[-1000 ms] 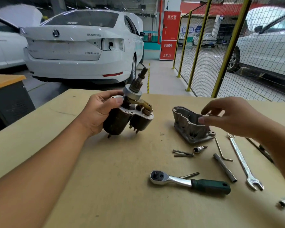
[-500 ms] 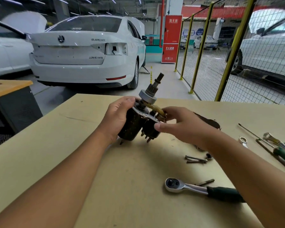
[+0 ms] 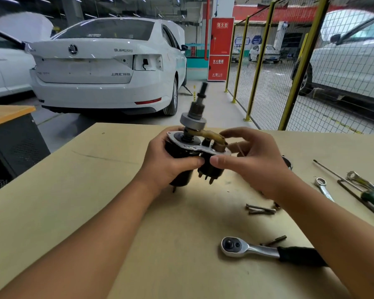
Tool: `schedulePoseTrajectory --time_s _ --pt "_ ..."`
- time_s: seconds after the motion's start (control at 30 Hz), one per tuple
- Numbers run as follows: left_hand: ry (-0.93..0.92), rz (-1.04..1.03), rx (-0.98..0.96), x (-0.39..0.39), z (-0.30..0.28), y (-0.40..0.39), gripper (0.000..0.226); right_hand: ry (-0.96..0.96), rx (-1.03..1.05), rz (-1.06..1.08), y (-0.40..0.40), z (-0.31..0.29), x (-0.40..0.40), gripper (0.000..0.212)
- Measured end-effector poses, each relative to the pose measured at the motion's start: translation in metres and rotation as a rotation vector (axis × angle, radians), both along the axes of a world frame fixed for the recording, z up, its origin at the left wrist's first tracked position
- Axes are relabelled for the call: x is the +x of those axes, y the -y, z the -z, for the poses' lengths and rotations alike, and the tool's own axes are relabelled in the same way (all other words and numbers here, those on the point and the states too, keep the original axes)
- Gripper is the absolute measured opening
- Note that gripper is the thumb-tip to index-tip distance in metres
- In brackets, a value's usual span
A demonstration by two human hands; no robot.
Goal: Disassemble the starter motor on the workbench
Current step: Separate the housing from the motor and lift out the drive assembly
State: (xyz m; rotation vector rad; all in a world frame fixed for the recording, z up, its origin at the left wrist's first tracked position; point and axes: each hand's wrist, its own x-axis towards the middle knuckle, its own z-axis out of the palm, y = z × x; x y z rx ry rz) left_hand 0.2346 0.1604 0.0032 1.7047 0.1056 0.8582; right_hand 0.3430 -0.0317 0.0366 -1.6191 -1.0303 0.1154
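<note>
I hold the starter motor (image 3: 191, 145) above the workbench (image 3: 73, 201), its pinion shaft pointing up and away. It has a black body, a grey metal plate, and a yellowish shift fork on top. My left hand (image 3: 166, 162) grips the black body from the left, thumb pressed under the plate. My right hand (image 3: 253, 160) pinches the plate's right end, thumb below and fingers curled over the fork. The removed nose housing is almost wholly hidden behind my right hand.
A ratchet (image 3: 268, 251) with a dark handle lies at the front right, a small bit (image 3: 273, 240) beside it. Two long bolts (image 3: 260, 208) lie under my right forearm. A wrench (image 3: 323, 188), a rod and screwdrivers lie at the right edge. A white car (image 3: 104, 65) stands behind.
My right hand left the nose housing on the bench and came left to take hold of the motor's plate and fork. The motor now sits more upright and centred.
</note>
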Motion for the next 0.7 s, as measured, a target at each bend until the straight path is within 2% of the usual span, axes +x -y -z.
schedulePoseTrajectory --time_s 0.1,0.17,0.4,0.7 --pt "0.074 0.103 -0.148 0.001 0.001 0.010 0.064 0.019 0.095 0.009 -0.002 -0.008 -0.001 0.063" --pt "0.060 0.160 -0.162 0.000 0.001 0.012 0.063 0.030 0.087 0.002 -0.003 -0.009 -0.004 0.061" --pt "0.017 0.156 -0.168 -0.003 0.002 0.013 0.060 0.068 0.093 -0.018 -0.004 -0.012 -0.008 0.023" --pt "-0.046 0.120 -0.151 -0.002 -0.002 0.015 0.065 0.132 0.062 0.061 -0.003 -0.021 -0.006 0.016"
